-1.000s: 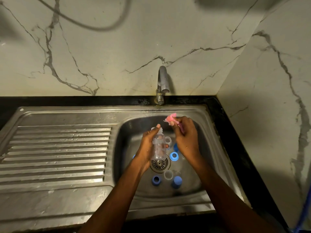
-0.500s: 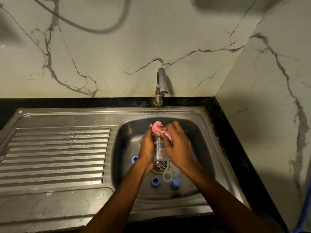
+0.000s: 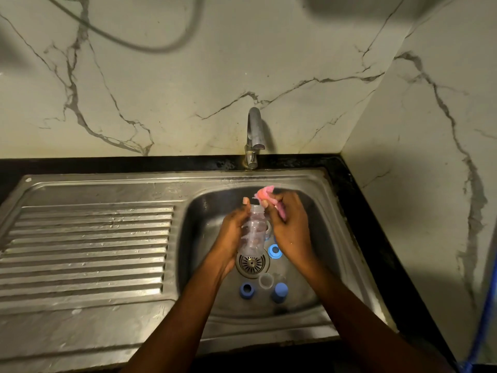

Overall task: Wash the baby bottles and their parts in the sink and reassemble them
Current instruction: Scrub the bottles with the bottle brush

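The washing step is in hand. The left hand (image 3: 230, 235) has its grip clamped round a clear bottle (image 3: 254, 232), held above the bowl of the sink (image 3: 204, 211) with its open neck pointing away from the person. The right hand (image 3: 291, 230) has its grip pinched on a pink sponge (image 3: 265, 193) right at that neck (whether any of it is inside the mouth, the blur does not let me tell). No water shows at the tap (image 3: 254, 135), so I take this for scrubbing, not rinsing.

The next move, as I judge it, is to work the sponge round the neck and into the bottle while the left hand turns it. Wet plastic slips, so the hold needs to stay firm. A rinse would then need one hand free to open the tap.

On the sink floor a blue ring (image 3: 274, 250) lies just beside the drain (image 3: 252, 262), close under the right wrist. Nearer the person stand two blue caps (image 3: 247, 290), with a clear cap (image 3: 266, 280) between them and a little further back. Nothing looks reassembled, so most of the task probably lies ahead.

These loose parts sit directly below the hands, so a dropped bottle would land among them. The draining board (image 3: 86, 246) at the left is wet, and the black bench (image 3: 107, 165) frames the sink. A blue hose (image 3: 484, 305) hangs at the right edge.
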